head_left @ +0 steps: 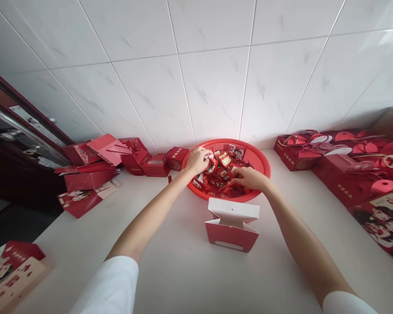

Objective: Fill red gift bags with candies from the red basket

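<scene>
A red plastic basket [264, 163] full of wrapped candies [223, 175] stands against the wall. Over its left side, my left hand [197, 161] is closed on a candy [211, 164] in a red and white wrapper. My right hand [248, 178] reaches in from the right, fingers bent and pinched together among the candies; what lies between its fingertips is partly hidden. In front of the basket, a red gift box [232, 234] stands upright with its top flaps spread and its white inside showing.
Several closed gift boxes with ribbon handles [356, 170] line the right side. Unfolded or loose red boxes [88, 174] pile up at the left, with smaller red boxes [155, 165] by the wall. Another printed box [15, 274] lies at the near left edge.
</scene>
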Tool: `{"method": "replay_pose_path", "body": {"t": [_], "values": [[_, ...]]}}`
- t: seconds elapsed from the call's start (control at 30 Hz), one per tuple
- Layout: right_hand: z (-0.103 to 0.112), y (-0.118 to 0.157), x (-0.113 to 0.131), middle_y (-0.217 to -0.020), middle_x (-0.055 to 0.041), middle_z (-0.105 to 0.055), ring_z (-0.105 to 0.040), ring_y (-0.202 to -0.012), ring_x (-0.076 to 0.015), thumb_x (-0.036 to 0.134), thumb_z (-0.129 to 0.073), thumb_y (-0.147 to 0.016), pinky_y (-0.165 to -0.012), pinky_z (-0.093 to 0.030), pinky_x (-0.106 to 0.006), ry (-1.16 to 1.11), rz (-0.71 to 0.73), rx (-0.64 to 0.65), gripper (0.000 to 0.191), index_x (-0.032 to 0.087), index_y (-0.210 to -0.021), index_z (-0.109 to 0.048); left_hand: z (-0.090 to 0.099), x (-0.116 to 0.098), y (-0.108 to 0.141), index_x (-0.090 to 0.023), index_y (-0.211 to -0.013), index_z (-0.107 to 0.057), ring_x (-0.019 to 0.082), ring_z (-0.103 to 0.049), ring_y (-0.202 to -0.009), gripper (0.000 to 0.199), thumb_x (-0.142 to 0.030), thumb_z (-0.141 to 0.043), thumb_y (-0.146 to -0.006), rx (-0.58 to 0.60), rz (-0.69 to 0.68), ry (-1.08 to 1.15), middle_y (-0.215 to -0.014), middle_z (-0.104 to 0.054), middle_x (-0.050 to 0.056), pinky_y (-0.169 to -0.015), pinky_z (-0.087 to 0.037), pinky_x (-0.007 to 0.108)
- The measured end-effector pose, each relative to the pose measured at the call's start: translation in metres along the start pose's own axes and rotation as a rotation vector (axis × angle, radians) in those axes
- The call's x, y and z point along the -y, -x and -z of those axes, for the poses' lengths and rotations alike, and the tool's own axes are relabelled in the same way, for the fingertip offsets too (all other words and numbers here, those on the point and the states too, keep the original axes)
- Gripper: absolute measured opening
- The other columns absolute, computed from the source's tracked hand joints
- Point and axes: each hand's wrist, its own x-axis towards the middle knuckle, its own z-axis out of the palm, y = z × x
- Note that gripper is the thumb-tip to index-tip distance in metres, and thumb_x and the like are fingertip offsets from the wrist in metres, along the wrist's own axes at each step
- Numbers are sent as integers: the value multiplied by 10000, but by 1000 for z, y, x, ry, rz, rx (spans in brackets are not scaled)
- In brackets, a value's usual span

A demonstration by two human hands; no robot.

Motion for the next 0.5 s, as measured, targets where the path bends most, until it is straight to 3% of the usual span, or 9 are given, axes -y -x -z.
{"method": "replay_pose_path", "body": {"t": [0.1, 0.17, 0.23, 0.3, 0.37, 0.43, 0.5], "values": [[0, 1, 0, -1014, -64, -738, -665, -934, -253, 340, -601, -937, -707, -425, -295, 17, 18, -2, 143, 224, -1006, -652, -3, -1, 4, -212, -1052, -765, 231, -633, -1139, 396, -39, -549, -768, -116, -90, 87, -1195, -676, 78, -1011, -487, 350], [1, 3, 1, -1019, -69, -740, -668, -930, -260, 372, -605, -936, -715, -433, -303, 8, 22, 3, 201, 225, -1068, -644, -1, -5, 8, -215, -999, -772, 200, -656, -1067, 342, -68, -537, -799, -90, -200, 172, -1124, -705, 59, -960, -501, 316], [2, 5, 4, -1052, -76, -739, -672, -954, -271, 373, -625, -918, -732, -442, -310, 10, 15, 25, 268, 223, -1141, -631, 2, -11, 12, -224, -928, -778, 175, -684, -906, 255, -129, -570, -815, 141, -305, 219, -976, -739, 30, -864, -513, 284], [4, 6, 7, -1142, -89, -725, -667, -1025, -299, 385, -697, -859, -759, -452, -319, 32, -3, 69, 417, 228, -1235, -609, 6, -19, 15, -228, -894, -775, 174, -681, -772, 156, -249, -659, -793, 480, -353, 177, -854, -745, 15, -765, -508, 274], [5, 7, 9, -1261, -98, -687, -641, -1121, -332, 409, -787, -766, -793, -462, -328, 51, -18, 123, 626, 242, -1329, -570, 8, -30, 18, -230, -926, -766, 204, -681, -744, 259, -403, -732, -737, 732, -349, 74, -842, -748, 28, -703, -497, 285], [6, 6, 11, -1330, -104, -652, -616, -1180, -350, 404, -835, -703, -827, -466, -332, 71, -29, 151, 767, 250, -1391, -533, 8, -43, 20, -228, -1027, -744, 248, -692, -789, 421, -498, -741, -704, 826, -330, -23, -932, -755, 66, -691, -497, 306], [6, 5, 11, -1316, -115, -654, -627, -1160, -347, 348, -827, -706, -826, -466, -326, 96, -45, 153, 748, 237, -1388, -539, 4, -56, 22, -231, -1160, -702, 289, -700, -873, 542, -504, -737, -693, 829, -331, -84, -1097, -738, 110, -728, -511, 332]]}}
